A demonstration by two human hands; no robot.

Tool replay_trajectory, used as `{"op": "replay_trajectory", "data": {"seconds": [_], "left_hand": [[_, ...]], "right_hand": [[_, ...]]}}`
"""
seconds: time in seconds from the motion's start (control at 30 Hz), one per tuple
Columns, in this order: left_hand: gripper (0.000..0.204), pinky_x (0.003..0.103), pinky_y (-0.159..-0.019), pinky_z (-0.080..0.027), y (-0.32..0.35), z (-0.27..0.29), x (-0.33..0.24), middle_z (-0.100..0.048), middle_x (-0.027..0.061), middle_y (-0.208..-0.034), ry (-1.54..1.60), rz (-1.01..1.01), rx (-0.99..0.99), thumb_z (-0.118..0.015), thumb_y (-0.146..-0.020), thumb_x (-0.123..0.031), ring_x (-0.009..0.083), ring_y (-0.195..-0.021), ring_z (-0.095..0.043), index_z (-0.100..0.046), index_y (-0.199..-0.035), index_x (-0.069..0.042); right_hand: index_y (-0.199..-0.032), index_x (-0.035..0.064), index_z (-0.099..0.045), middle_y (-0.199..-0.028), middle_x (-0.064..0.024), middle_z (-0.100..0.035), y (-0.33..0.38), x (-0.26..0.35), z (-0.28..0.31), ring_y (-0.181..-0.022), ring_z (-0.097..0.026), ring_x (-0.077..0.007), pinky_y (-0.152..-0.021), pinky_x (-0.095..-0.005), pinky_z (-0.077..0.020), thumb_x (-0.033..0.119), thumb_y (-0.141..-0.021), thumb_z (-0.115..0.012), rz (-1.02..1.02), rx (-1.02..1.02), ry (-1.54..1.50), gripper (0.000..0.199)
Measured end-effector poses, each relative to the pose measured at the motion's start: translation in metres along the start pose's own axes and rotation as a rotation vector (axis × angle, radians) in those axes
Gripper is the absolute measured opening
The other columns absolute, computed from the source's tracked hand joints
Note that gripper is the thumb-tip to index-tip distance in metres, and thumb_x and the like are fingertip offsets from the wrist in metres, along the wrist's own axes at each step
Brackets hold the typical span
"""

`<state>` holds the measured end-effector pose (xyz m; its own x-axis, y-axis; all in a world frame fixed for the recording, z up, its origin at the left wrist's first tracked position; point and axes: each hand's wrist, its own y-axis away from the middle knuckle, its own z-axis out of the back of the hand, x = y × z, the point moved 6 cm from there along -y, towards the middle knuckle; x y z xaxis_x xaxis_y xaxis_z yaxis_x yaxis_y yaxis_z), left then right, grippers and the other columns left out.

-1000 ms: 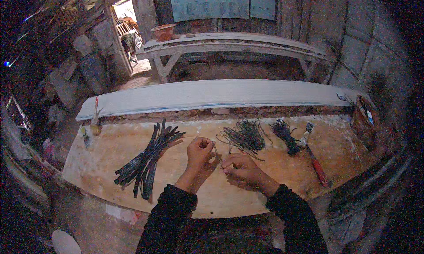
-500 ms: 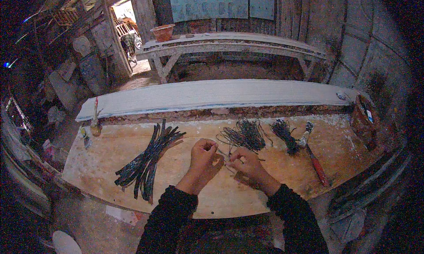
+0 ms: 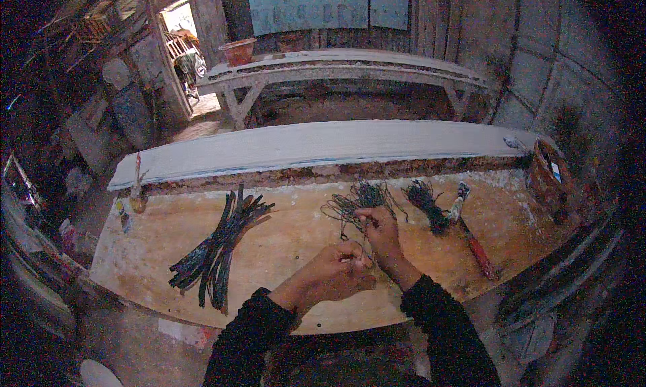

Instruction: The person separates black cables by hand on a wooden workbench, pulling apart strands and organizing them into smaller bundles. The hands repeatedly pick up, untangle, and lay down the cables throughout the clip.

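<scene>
I work over a wooden workbench (image 3: 289, 246). My left hand (image 3: 333, 274) is closed near the bench's front middle, pinching thin wire strands. My right hand (image 3: 380, 231) reaches forward with its fingers closed on the loose tangle of dark thin wire (image 3: 356, 197). The strands run between the two hands. A second, tighter bundle of dark wire (image 3: 424, 200) lies just to the right of the tangle.
A pile of dark flat strips (image 3: 219, 249) lies on the bench's left. A red-handled tool (image 3: 474, 242) lies at the right, a rusty can (image 3: 548, 178) at the far right. A long pale plank (image 3: 316, 145) runs behind the bench, a trestle bench (image 3: 336, 67) beyond.
My right hand has moved forward from beside the left hand up to the wire tangle. My left hand has shifted right and nearer to me.
</scene>
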<state>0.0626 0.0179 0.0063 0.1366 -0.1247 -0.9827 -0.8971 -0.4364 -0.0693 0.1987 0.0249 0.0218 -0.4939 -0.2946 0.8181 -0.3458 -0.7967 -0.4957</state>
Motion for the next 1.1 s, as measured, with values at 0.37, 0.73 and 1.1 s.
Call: {"op": "replay_trajectory", "data": {"seconds": [0.37,0.73,1.1], "left_hand": [[0.016,0.027,-0.08,-0.046,-0.007,0.031,0.012,-0.061,0.0022,-0.093,-0.23,-0.185,-0.006,-0.065,-0.086,-0.017,0.0135,-0.088,-0.058,-0.064,-0.095,-0.004],[0.015,0.031,-0.049,-0.045,0.031,0.109,-0.03,-0.052,0.0042,-0.071,-0.612,-0.316,-0.853,-0.066,-0.084,-0.01,0.0123,-0.054,-0.049,-0.061,-0.096,-0.002],[0.007,0.033,-0.049,-0.045,0.035,0.088,-0.051,-0.048,0.0027,-0.071,-0.038,-0.28,-1.007,-0.063,-0.086,-0.009,0.0156,-0.063,-0.05,-0.057,-0.083,-0.006]], "right_hand": [[-0.088,0.0035,-0.067,-0.084,-0.0042,-0.054,-0.001,-0.014,0.003,-0.076,-0.054,-0.0159,-0.069,-0.0309,-0.0452,0.016,-0.084,-0.068,-0.131,-0.055,-0.02,0.013],[-0.079,0.0014,-0.066,-0.078,-0.0068,-0.05,0.015,0.0,-0.017,-0.071,-0.056,-0.0176,-0.065,-0.0317,-0.0485,0.016,-0.08,-0.071,-0.287,0.306,-0.003,0.015],[-0.079,0.0021,-0.064,-0.074,-0.0123,-0.056,0.027,0.051,-0.023,-0.07,-0.055,-0.0304,-0.064,-0.0396,-0.042,0.015,-0.08,-0.063,0.236,0.47,0.231,0.013]]}}
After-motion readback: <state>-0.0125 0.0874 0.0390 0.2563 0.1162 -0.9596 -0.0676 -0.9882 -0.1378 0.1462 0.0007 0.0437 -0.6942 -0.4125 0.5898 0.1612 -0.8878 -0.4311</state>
